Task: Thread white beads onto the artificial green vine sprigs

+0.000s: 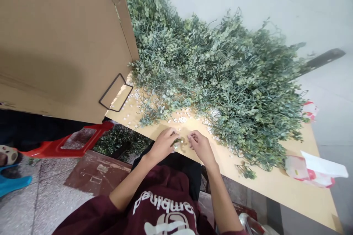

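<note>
My left hand (pixel 164 142) is at the near edge of the table, its fingers closed on a small green sprig (pixel 177 142) with a whitish bit at its end. Just to its right, my right hand (pixel 200 147) has thumb and fingers pinched together; whatever is between them is too small to make out. The two hands are a short gap apart. Beyond them lies a large heap of artificial leafy greenery (pixel 220 69). Small white pieces (pixel 181 119) are scattered on the tabletop between the heap and my hands.
A big cardboard box (pixel 63 40) stands at the left, with a dark rectangular frame (pixel 119 111) by its corner. Red-and-white plastic bags (pixel 311 170) lie on the table (pixel 300 191) at right. A loose sprig (pixel 246 171) is near the front edge. A red stool (pixel 68 147) stands below left.
</note>
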`<state>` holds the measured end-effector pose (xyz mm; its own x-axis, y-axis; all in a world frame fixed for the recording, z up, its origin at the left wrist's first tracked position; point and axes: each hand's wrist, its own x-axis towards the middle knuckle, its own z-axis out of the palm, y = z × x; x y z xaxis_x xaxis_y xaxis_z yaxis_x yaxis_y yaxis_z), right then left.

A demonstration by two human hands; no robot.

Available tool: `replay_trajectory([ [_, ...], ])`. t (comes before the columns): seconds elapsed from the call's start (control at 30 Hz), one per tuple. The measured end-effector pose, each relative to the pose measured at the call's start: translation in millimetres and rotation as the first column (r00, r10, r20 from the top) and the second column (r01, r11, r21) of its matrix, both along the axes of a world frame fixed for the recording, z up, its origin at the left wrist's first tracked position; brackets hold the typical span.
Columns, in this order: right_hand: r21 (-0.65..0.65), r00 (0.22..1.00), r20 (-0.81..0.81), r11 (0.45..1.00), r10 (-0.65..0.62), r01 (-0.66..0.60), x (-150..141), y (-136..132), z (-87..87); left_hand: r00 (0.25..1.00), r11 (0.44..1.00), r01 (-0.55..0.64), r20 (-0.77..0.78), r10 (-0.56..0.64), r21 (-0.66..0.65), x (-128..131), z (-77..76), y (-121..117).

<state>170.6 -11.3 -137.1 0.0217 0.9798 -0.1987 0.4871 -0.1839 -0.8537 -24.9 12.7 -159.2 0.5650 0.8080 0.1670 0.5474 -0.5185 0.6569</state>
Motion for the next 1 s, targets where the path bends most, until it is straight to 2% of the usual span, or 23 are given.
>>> replay_trajectory([
  [0.1, -0.016, 0.961, -0.264, 0.997, -0.08, 0.079, 6.8, -8.7, -6.0, 0.999, 0.999, 0.028, -0.031, -0.026, 0.046, 3.8, -2.0, 1.4],
  [0.2, -0.026, 0.893, -0.435, 0.993, -0.119, 0.119, 10.7, -17.9, -8.6, 0.999, 0.998, 0.038, -0.013, -0.038, 0.046, 6.6, 0.0, 2.6],
  [0.33, -0.061, 0.79, -0.596, 0.989, -0.145, 0.136, 12.1, -32.3, -5.2, 0.977, 0.989, 0.09, 0.205, -0.064, -0.12, 11.3, 14.1, -4.5],
  [0.47, -0.104, 0.634, -0.761, 0.991, -0.137, 0.089, 10.9, -46.4, 0.5, 0.909, 0.947, 0.168, 0.415, -0.041, -0.274, 21.5, 30.4, -19.9],
  [0.57, -0.109, 0.543, -0.83, 0.992, -0.126, 0.064, 10.6, -53.9, 3.0, 0.886, 0.933, 0.175, 0.463, -0.01, -0.315, 29.6, 37.5, -28.8],
  [0.67, -0.125, 0.49, -0.86, 0.99, -0.14, 0.064, 10.8, -58.8, 3.5, 0.875, 0.926, 0.203, 0.483, -0.026, -0.318, 34.6, 42.7, -32.6],
  [0.83, -0.16, 0.449, -0.875, 0.984, -0.179, 0.081, 11.0, -62.5, 3.3, 0.875, 0.931, 0.207, 0.482, -0.04, -0.3, 38.8, 49.7, -32.8],
  [1.0, -0.178, 0.428, -0.879, 0.977, -0.211, 0.118, 13.2, -62.3, 1.8, 0.893, 0.943, 0.187, 0.447, -0.047, -0.276, 39.9, 49.6, -32.1],
])
